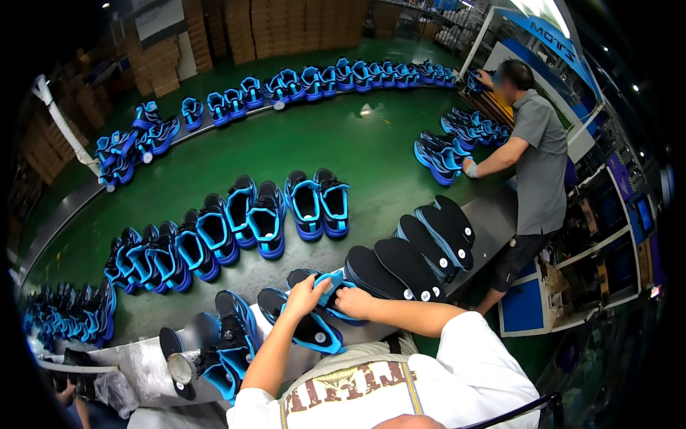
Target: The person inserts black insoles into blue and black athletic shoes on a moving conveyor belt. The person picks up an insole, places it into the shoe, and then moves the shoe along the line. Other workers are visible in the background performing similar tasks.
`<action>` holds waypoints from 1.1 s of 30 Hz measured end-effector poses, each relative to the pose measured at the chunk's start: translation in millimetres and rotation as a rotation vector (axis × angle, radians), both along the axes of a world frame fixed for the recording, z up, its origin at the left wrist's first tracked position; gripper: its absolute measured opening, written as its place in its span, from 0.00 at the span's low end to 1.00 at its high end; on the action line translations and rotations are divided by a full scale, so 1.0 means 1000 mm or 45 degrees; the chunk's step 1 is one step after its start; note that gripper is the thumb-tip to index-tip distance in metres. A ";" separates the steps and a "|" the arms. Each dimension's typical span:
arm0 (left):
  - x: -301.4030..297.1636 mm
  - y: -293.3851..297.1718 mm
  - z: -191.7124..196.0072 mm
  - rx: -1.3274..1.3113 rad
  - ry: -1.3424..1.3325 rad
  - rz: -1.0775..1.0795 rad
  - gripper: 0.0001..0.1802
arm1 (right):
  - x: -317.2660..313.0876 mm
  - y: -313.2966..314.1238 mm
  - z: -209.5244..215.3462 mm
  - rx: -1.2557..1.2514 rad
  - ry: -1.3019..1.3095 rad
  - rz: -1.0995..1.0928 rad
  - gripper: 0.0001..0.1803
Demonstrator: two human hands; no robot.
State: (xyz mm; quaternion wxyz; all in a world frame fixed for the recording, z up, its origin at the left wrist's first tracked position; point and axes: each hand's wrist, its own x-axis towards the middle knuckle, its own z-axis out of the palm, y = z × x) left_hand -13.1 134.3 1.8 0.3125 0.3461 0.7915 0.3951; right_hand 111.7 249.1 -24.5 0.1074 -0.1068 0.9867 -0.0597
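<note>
My left hand (306, 294) and my right hand (354, 302) both grip a blue and black sports shoe (330, 294) just above the near edge of the green conveyor belt (357, 143). A black insole with a blue rim (304, 327) lies below my left hand. To the right of my hands a fanned stack of black insoles (418, 247) rests on the belt's edge. Beyond my hands stands a row of several blue and black shoes (268, 218).
More shoe rows run along the belt's far edge (321, 79) and left (68, 314). A shoe on a metal last (214, 350) stands at lower left. A person in a grey shirt (536, 164) works at shoes (439, 157) on the right. Cardboard boxes (286, 28) line the back.
</note>
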 end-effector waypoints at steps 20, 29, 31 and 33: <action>-0.002 0.000 0.003 -0.070 0.043 0.027 0.18 | -0.036 -0.003 0.025 0.343 -1.152 -0.014 0.19; 0.002 0.001 0.013 -0.020 0.074 0.028 0.20 | -0.057 -0.004 0.004 0.242 -0.526 0.266 0.20; 0.006 0.002 0.017 -0.052 0.098 0.043 0.20 | -0.058 -0.005 0.022 0.454 -0.718 0.519 0.22; 0.013 0.006 0.018 -0.033 0.207 0.066 0.21 | -0.042 0.000 0.015 0.325 -0.722 0.373 0.19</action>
